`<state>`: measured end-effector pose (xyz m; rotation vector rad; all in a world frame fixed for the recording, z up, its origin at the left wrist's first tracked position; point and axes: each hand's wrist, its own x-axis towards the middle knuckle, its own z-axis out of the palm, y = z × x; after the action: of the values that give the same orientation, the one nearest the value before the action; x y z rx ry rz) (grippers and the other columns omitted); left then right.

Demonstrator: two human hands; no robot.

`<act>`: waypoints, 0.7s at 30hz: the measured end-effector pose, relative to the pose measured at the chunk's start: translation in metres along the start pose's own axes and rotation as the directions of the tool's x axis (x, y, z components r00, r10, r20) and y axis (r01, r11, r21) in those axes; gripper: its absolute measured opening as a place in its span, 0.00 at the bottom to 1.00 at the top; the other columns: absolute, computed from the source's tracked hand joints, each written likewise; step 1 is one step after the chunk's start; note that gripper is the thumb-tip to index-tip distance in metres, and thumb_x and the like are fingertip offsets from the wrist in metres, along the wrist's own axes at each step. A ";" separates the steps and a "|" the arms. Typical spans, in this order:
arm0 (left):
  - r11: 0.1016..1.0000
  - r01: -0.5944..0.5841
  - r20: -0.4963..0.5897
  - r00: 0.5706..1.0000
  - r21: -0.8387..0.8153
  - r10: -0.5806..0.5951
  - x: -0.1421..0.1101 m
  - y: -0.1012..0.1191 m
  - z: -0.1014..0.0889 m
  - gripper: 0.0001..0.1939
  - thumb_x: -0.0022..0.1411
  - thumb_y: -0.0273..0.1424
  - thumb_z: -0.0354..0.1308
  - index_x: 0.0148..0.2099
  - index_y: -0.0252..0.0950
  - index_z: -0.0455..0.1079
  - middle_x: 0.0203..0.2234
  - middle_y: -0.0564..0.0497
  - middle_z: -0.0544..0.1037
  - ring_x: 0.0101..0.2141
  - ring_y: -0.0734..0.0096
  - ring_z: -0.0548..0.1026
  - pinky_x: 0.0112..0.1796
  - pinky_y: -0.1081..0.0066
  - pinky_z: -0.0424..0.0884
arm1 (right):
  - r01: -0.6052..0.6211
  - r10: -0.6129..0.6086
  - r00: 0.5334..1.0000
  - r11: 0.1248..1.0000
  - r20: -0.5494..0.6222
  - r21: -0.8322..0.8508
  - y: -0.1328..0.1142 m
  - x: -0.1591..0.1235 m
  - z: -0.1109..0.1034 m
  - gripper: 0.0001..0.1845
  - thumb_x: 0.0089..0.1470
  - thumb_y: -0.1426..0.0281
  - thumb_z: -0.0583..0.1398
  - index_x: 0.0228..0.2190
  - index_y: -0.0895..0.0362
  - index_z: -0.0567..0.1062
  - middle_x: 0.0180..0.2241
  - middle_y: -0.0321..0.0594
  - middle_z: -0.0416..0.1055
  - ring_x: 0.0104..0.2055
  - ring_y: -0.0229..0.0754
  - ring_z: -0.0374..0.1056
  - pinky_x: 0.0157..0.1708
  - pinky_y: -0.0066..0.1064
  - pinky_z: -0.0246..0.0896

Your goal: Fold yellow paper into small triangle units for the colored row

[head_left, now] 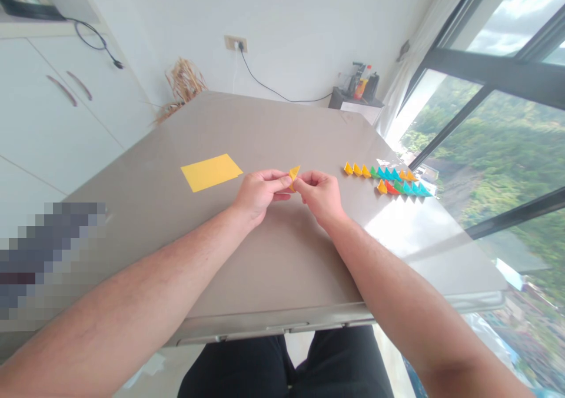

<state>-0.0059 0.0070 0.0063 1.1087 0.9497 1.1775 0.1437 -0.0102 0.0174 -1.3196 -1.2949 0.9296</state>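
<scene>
A small folded piece of yellow paper (294,173) is pinched between my two hands above the middle of the table. My left hand (263,193) grips it from the left with thumb and fingers. From the right, my right hand (318,195) holds its other side, fingers closed. The lower part of the folded paper is hidden by my fingertips. Flat yellow paper sheets (209,173) lie on the table to the left of my hands. Right of my hands stand two rows of small folded paper boats (383,173) in yellow, orange, green, blue and red.
The grey table (265,268) reaches from my lap toward the wall. Dried plants (183,83) stand beyond its far left edge. A small cabinet (355,105) with bottles is at the back right, and a large window (485,121) runs along the right.
</scene>
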 end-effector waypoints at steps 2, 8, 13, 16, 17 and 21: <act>1.000 0.018 0.012 1.000 -0.025 -0.018 0.000 0.000 0.000 0.10 0.51 0.36 0.72 0.34 0.36 0.80 0.34 0.48 0.82 0.37 0.65 0.79 0.41 0.63 0.75 | -0.001 0.001 1.000 1.000 0.011 0.003 0.000 0.000 0.000 0.08 0.44 0.64 0.65 0.23 0.56 0.76 0.22 0.32 0.70 0.23 0.33 0.58 0.25 0.29 0.55; 0.996 0.054 0.022 0.998 -0.073 -0.052 0.001 0.000 0.000 0.11 0.49 0.35 0.72 0.35 0.35 0.80 0.32 0.48 0.81 0.34 0.68 0.78 0.41 0.64 0.74 | 0.015 -0.015 0.999 1.000 0.049 -0.010 0.000 0.000 -0.001 0.12 0.44 0.60 0.67 0.25 0.57 0.79 0.24 0.34 0.73 0.24 0.34 0.62 0.26 0.29 0.58; 0.992 0.083 0.018 0.997 -0.090 -0.082 0.003 0.001 -0.001 0.11 0.50 0.34 0.70 0.34 0.33 0.80 0.29 0.48 0.80 0.30 0.71 0.76 0.38 0.66 0.73 | 0.048 -0.046 0.997 0.998 0.058 -0.032 0.000 0.000 -0.002 0.09 0.47 0.65 0.63 0.27 0.57 0.81 0.25 0.35 0.75 0.26 0.36 0.65 0.29 0.30 0.61; 0.993 0.086 0.016 0.996 -0.085 -0.085 0.004 0.001 -0.002 0.09 0.51 0.33 0.69 0.34 0.33 0.79 0.28 0.48 0.79 0.29 0.72 0.75 0.36 0.67 0.73 | 0.139 -0.134 0.990 0.986 0.052 -0.097 0.005 0.001 -0.002 0.09 0.48 0.66 0.62 0.28 0.56 0.81 0.26 0.35 0.77 0.28 0.38 0.68 0.32 0.30 0.62; 0.993 0.088 0.021 0.996 -0.083 -0.087 0.004 0.001 -0.002 0.09 0.52 0.34 0.69 0.34 0.33 0.79 0.28 0.48 0.79 0.29 0.72 0.75 0.36 0.67 0.73 | 0.165 -0.160 0.986 0.979 0.053 -0.118 0.006 0.001 -0.002 0.09 0.49 0.66 0.61 0.27 0.56 0.81 0.26 0.35 0.77 0.29 0.38 0.68 0.32 0.30 0.62; 0.991 0.106 0.057 0.993 -0.083 -0.102 0.004 0.003 -0.003 0.10 0.55 0.36 0.68 0.33 0.34 0.77 0.28 0.48 0.79 0.30 0.70 0.76 0.36 0.66 0.73 | 0.196 -0.186 0.980 0.968 0.075 -0.157 0.010 0.002 -0.002 0.09 0.52 0.65 0.62 0.27 0.54 0.81 0.26 0.34 0.77 0.27 0.37 0.65 0.30 0.30 0.59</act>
<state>-0.0085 0.0113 0.0083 1.0049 0.8972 1.0893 0.1478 -0.0077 0.0083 -1.2721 -1.5428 0.7457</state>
